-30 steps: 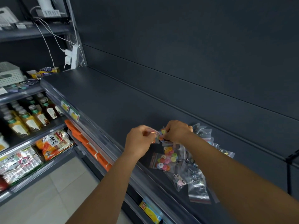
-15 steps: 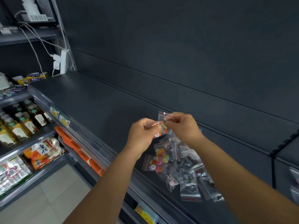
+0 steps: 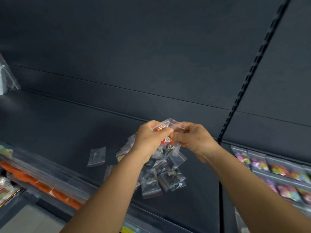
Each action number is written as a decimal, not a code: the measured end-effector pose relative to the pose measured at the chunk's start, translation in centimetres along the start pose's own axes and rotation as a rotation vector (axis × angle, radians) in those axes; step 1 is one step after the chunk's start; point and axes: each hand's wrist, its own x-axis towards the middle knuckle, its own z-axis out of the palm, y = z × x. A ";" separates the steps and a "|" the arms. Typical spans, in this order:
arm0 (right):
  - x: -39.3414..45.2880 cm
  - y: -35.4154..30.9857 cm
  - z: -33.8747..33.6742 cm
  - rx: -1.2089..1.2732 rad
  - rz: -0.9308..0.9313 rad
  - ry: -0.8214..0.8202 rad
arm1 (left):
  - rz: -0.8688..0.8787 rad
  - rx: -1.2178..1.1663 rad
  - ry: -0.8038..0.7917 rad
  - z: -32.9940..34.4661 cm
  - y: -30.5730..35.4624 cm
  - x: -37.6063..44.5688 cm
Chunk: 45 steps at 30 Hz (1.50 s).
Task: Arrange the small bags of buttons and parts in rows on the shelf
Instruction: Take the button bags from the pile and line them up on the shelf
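Both hands have lifted clear of the heap. The left hand (image 3: 151, 138) and right hand (image 3: 193, 140) pinch one small bag of buttons (image 3: 170, 127) between them, the loose pile (image 3: 161, 175) lying just below. It looks ready for the rows (image 3: 276, 170) to the right.

We stand in a shop: a dark retail shelf (image 3: 67, 125) with a slotted upright (image 3: 249, 78), rows of bagged buttons (image 3: 276, 170) displayed at right, orange packaged goods (image 3: 42, 185) on the tier below.

Bags (image 3: 165, 179) clear glossy plastic (crinkled, red seal strips); shelf (image 3: 70, 128) matt dark, smooth
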 end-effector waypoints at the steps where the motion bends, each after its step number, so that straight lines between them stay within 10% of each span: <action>1: -0.7 0.0 -1.0 -0.013 -0.002 0.027 | -0.009 0.003 -0.033 1.1 0.4 -0.2; 30: -23.0 7.9 -36.9 0.117 0.098 0.520 | -0.020 0.006 -0.374 38.7 6.7 -15.9; 37: -26.0 11.3 -42.7 -0.143 0.121 0.774 | 0.064 0.230 -0.376 43.1 5.2 -17.1; 45: -27.2 15.0 -44.8 -0.380 0.268 0.696 | 0.221 0.656 -0.479 47.3 2.3 -18.3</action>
